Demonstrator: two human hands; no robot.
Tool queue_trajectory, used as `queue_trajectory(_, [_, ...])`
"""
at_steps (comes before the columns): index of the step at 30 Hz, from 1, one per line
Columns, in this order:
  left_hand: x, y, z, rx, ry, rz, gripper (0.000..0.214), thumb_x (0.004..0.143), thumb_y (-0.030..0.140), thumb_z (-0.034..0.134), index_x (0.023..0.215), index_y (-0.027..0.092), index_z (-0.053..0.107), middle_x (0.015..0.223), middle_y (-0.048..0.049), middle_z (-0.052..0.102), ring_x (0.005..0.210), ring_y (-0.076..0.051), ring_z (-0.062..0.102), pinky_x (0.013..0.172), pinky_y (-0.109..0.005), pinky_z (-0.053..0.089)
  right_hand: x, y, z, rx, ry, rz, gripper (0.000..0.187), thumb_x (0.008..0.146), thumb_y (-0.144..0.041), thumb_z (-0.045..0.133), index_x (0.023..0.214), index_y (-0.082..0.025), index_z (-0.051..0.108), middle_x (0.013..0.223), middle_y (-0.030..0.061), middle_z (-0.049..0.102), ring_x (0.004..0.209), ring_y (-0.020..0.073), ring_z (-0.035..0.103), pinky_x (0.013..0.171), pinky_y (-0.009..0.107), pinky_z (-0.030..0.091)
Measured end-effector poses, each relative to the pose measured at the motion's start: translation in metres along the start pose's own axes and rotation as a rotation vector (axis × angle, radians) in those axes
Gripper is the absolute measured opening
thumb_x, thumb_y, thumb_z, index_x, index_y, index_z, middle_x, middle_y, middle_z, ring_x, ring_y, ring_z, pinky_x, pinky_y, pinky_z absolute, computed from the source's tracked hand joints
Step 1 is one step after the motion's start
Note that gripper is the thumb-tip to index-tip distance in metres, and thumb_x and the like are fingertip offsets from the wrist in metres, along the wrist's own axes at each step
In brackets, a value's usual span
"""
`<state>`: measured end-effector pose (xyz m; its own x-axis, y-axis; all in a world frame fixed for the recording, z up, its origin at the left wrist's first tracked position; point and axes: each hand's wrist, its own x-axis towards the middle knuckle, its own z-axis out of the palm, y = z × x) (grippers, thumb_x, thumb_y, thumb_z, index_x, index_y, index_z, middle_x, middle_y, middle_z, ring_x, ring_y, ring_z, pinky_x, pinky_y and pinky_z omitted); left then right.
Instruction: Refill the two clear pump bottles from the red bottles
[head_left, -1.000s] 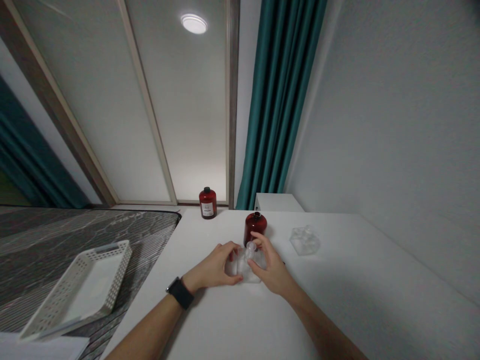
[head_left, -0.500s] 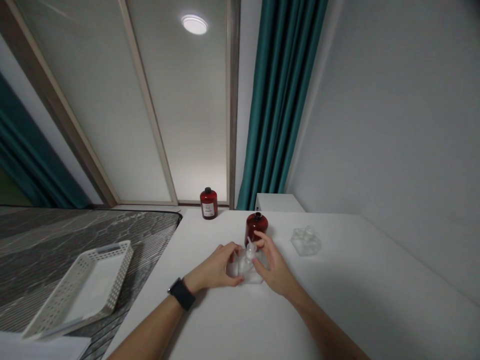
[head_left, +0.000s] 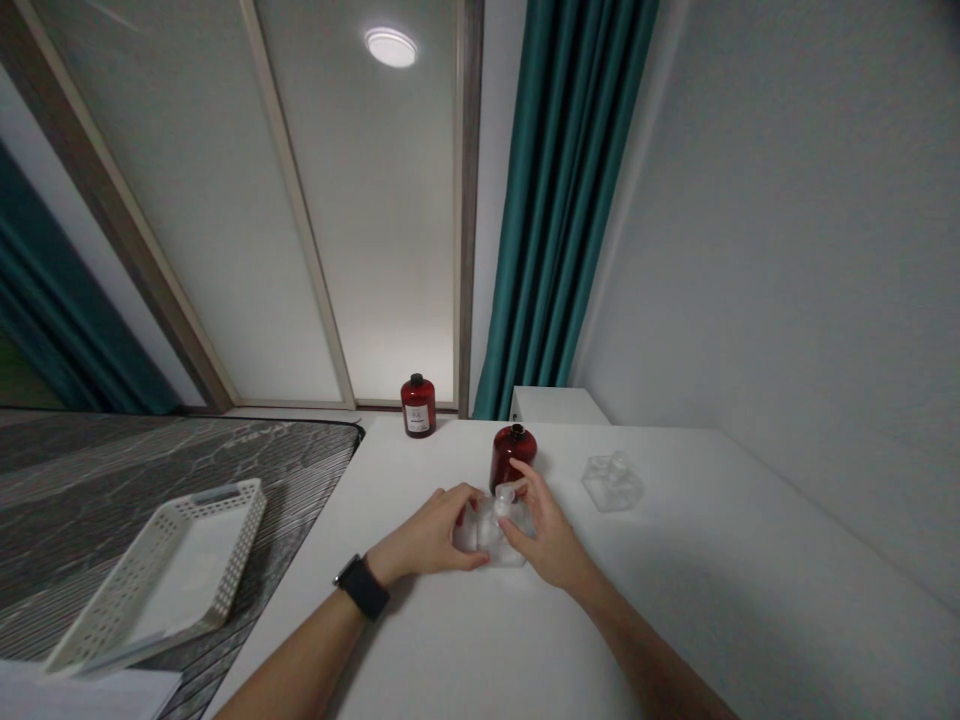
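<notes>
My left hand (head_left: 435, 532), with a dark watch on its wrist, curves round the left side of a clear plastic container (head_left: 491, 540) standing on the white table. Atop that container is a small whitish nozzle cap (head_left: 504, 498), pinched between the thumb and fingers of my right hand (head_left: 546, 530). Just behind stands a dark red bottle (head_left: 504, 460) with an uncapped neck, partly covered by my right fingers. A similar clear piece, a faceted plastic container (head_left: 613, 482), lies to the right, apart from both hands.
A capped red bottle with a white label (head_left: 418, 408) stands near the far left table edge. Left of the white table (head_left: 465, 650), a white perforated basket (head_left: 161, 580) rests on a grey patterned surface. A white box-like cabinet (head_left: 559, 404) sits behind the table.
The nozzle cap has turned: its thin spout, which pointed up and left, no longer sticks up that way. My right fingers have shifted slightly with it; my left hand stays in place.
</notes>
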<state>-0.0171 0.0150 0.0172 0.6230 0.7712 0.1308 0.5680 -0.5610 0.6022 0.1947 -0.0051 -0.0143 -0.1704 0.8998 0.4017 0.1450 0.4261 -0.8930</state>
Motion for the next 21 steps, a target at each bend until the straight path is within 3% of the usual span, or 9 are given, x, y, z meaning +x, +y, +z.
queue_trajectory(6, [-0.002,-0.008,-0.01,-0.162,0.074,0.078,0.061,0.075,0.032,0.077,0.126,0.021,0.048,0.12,-0.0083,0.056,0.099,-0.024,0.056,0.09,-0.039,0.048,0.0,0.0,0.001,-0.014,0.002,0.028,0.072,0.08,-0.018,0.065,0.145,-0.029,0.034,0.114,0.0047,0.06,0.111,0.0204,0.059,0.107,0.043,0.043])
queue_trajectory(15, [0.0,-0.006,-0.006,-0.154,0.096,0.134,0.046,0.075,0.028,0.073,0.115,0.021,0.051,0.111,-0.0055,0.053,0.094,-0.022,0.053,0.087,-0.037,0.047,-0.001,-0.005,-0.001,-0.014,-0.036,0.003,0.073,0.082,-0.018,0.064,0.146,-0.028,0.031,0.12,0.0073,0.062,0.117,0.0224,0.059,0.109,0.045,0.04])
queue_trajectory(21, [0.0,-0.004,-0.002,-0.167,0.087,0.102,0.044,0.073,0.025,0.071,0.112,0.02,0.051,0.108,-0.005,0.053,0.087,-0.02,0.05,0.08,-0.034,0.046,-0.002,-0.011,-0.004,0.036,-0.045,-0.004,0.059,0.092,-0.028,0.057,0.146,-0.027,0.032,0.114,0.0083,0.064,0.112,0.0226,0.062,0.106,0.044,0.044])
